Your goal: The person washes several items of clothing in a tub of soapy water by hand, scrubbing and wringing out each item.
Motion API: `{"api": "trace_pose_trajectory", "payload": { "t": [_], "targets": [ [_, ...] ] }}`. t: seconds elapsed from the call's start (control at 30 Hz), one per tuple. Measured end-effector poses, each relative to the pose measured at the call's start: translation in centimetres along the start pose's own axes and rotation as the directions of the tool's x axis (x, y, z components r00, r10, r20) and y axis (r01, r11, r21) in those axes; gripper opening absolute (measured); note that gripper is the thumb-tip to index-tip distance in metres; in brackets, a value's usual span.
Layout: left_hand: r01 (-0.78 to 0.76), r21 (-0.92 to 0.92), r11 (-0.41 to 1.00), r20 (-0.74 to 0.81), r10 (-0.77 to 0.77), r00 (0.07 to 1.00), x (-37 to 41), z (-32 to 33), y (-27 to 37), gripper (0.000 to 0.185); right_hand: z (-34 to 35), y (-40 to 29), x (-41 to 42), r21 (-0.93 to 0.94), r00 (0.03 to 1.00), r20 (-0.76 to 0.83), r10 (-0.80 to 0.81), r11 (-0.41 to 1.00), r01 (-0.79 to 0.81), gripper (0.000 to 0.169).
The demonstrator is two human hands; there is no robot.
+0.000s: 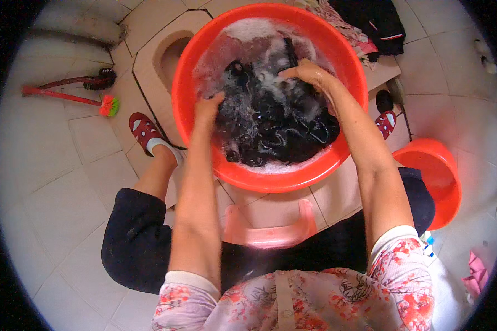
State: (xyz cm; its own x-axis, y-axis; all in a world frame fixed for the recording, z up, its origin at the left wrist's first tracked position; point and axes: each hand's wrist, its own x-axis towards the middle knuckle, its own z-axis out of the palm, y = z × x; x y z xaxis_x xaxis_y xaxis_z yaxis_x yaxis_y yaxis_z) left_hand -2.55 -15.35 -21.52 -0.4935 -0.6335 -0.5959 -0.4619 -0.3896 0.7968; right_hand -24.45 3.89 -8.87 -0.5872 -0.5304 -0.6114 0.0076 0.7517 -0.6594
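A wide red plastic basin (269, 184) before me holds cloudy, sudsy water and a soaked black garment (269, 107). Inside the basin's left side is my left hand (209, 106), at the garment's left edge. Its fingers are mostly hidden in the water, so its grip is unclear. My right hand (312, 75) is at the upper right of the wet cloth, with a dark strip of fabric between thumb and fingers. White foam (250, 29) floats along the far side of the water.
A squat toilet pan (172, 53) lies beyond the basin's left rim. Two long-handled brushes (66, 94) rest at left. A smaller red bucket (449, 182) stands by my right knee. Piled clothes (372, 25) lie upper right. A pink plastic stool (269, 236) is near my lap.
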Motion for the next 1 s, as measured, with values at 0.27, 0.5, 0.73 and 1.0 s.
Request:
{"api": "trace_pose_trajectory", "payload": {
  "t": [0.27,0.5,0.73,1.0],
  "targets": [
    [-0.009,-0.89,0.455,0.106,0.228,0.968,-3.9,2.5,7.6,0.052,-1.8,6.4,4.1,0.975,0.982,0.182,-0.045,0.139,-0.175,0.033],
    [-0.123,-0.913,0.388,-0.062,0.164,0.984,-7.3,7.9,3.2,0.062,4.9,-1.4,-3.4,0.658,0.974,0.225,-0.023,0.741,-0.135,0.035],
    [0.288,-0.943,0.169,0.327,0.297,0.897,-6.4,9.8,-5.1,0.042,15.7,-1.3,-13.0,-0.478,0.807,-0.028,-0.59,0.717,0.507,0.038],
    [0.405,-0.877,0.259,0.409,-0.044,0.912,-8.4,10.6,0.9,0.023,8.1,-0.7,3.5,-0.114,0.746,-0.665,-0.013,0.99,-0.084,0.04]
  ]
}}
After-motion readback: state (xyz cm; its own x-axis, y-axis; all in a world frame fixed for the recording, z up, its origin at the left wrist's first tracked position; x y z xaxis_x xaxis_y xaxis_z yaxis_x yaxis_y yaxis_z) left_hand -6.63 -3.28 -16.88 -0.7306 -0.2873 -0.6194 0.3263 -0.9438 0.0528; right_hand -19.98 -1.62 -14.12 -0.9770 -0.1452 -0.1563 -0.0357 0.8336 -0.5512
